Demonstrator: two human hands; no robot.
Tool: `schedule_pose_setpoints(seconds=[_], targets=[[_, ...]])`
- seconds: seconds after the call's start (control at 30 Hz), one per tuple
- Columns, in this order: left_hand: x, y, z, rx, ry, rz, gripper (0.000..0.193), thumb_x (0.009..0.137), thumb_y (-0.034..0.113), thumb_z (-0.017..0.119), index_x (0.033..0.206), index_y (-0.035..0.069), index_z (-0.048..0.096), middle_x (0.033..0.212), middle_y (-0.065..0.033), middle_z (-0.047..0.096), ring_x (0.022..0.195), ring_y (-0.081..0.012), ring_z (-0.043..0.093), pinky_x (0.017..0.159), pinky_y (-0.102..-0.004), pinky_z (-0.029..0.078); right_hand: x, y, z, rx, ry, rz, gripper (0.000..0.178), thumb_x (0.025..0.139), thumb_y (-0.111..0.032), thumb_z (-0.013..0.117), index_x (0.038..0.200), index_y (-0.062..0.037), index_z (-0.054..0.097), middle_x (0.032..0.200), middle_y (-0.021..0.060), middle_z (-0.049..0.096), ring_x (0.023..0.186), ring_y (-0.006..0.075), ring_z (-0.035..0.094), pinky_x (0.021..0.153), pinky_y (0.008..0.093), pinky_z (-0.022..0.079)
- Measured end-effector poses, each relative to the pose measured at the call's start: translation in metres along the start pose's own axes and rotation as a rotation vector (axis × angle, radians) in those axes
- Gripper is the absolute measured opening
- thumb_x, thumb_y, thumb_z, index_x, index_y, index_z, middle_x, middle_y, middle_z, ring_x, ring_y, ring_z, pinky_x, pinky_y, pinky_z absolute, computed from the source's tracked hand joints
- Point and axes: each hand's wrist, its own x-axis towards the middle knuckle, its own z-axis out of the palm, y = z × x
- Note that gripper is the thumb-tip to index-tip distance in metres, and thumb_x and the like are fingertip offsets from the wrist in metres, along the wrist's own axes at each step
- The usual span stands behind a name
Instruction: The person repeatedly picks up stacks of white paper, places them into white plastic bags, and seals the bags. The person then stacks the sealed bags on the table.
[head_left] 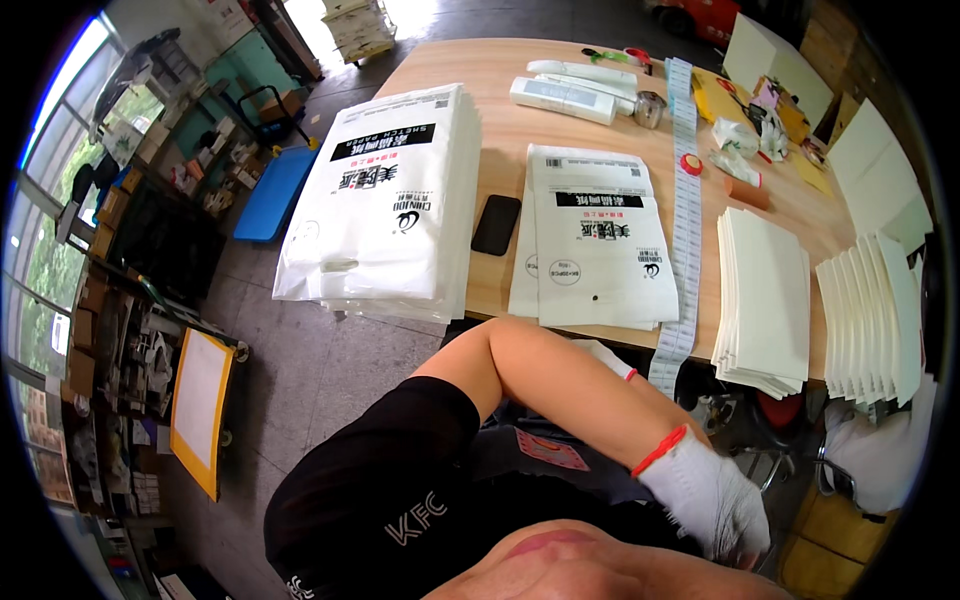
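Note:
My arms are crossed low in front of me, short of the table. My left hand, in a white knit glove with a red cuff, reaches over to the right side. Its fingers curl downward and press together, and what lies under them is hidden. Behind my left forearm shows a bit of my right hand, also gloved, by the table's front edge; its fingers are mostly covered. Nearest to it on the table lies a stack of white printed paper packs. Left of that are a black phone and a taller pile of similar packs.
A long strip of printed labels hangs over the wooden table's front edge. Blank white sheet stacks and fanned sheets stand on the right. White boxes lie behind. Blue and yellow-edged carts stand left.

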Motion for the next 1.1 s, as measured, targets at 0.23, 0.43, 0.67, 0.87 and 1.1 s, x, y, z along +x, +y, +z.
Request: schedule_pose_setpoints(seconds=[0.23, 0.43, 0.67, 0.87, 1.1], targets=[[-0.063, 0.012, -0.018, 0.119, 0.095, 0.105, 0.026, 0.084, 0.013, 0.063, 0.107, 0.002, 0.061, 0.093, -0.0103, 0.064, 0.087, -0.0239, 0.063, 0.077, -0.0334, 0.049, -0.047, -0.04, 0.019, -0.082, 0.099, -0.032, 0.02, 0.095, -0.018, 0.046, 0.087, -0.0048, 0.059, 0.069, -0.0003, 0.06, 0.056, 0.0071, 0.055, 0.051, 0.0201, 0.044], [-0.255, -0.039, 0.012, 0.346, 0.603, -0.758, 0.021, 0.086, 0.01, 0.059, 0.107, 0.009, 0.058, 0.101, -0.008, 0.065, 0.093, -0.0195, 0.064, 0.081, -0.0321, 0.051, -0.154, -0.05, 0.019, -0.039, -0.174, 0.148, 0.011, 0.085, -0.004, 0.054, 0.094, -0.0045, 0.061, 0.079, 0.0012, 0.061, 0.07, 0.0076, 0.057, 0.063, 0.0242, 0.047], [-0.336, -0.022, 0.154, 0.516, 0.535, -1.179, 0.058, 0.078, 0.01, 0.058, 0.134, 0.011, 0.041, 0.118, -0.0138, 0.059, 0.102, -0.0324, 0.061, 0.08, -0.0402, 0.052, -0.233, -0.103, 0.033, -0.911, -0.443, 0.048, 0.068, 0.072, -0.008, 0.064, 0.135, -0.0091, 0.04, 0.101, 0.017, 0.065, 0.092, 0.0322, 0.064, 0.076, 0.0369, 0.051], [-0.315, -0.022, 0.174, 0.604, 0.768, -1.334, 0.044, 0.079, 0.022, 0.061, 0.119, 0.011, 0.045, 0.109, -0.0146, 0.059, 0.102, -0.0347, 0.06, 0.076, -0.0456, 0.05, -0.219, -0.133, 0.065, -1.411, -0.372, 0.167, 0.042, 0.077, -0.022, 0.063, 0.116, -0.0096, 0.054, 0.093, 0.0126, 0.068, 0.087, 0.0308, 0.067, 0.068, 0.0404, 0.052], [-0.322, -0.049, 0.232, 0.056, 0.734, -1.758, 0.025, 0.085, 0.022, 0.053, 0.105, 0.007, 0.053, 0.092, -0.0166, 0.064, 0.087, -0.0337, 0.064, 0.068, -0.0441, 0.05, -0.226, -0.004, 0.061, -1.543, -0.57, 0.282, 0.022, 0.081, -0.027, 0.058, 0.096, -0.013, 0.067, 0.083, 0.0113, 0.069, 0.078, 0.0298, 0.068, 0.064, 0.0406, 0.052]])
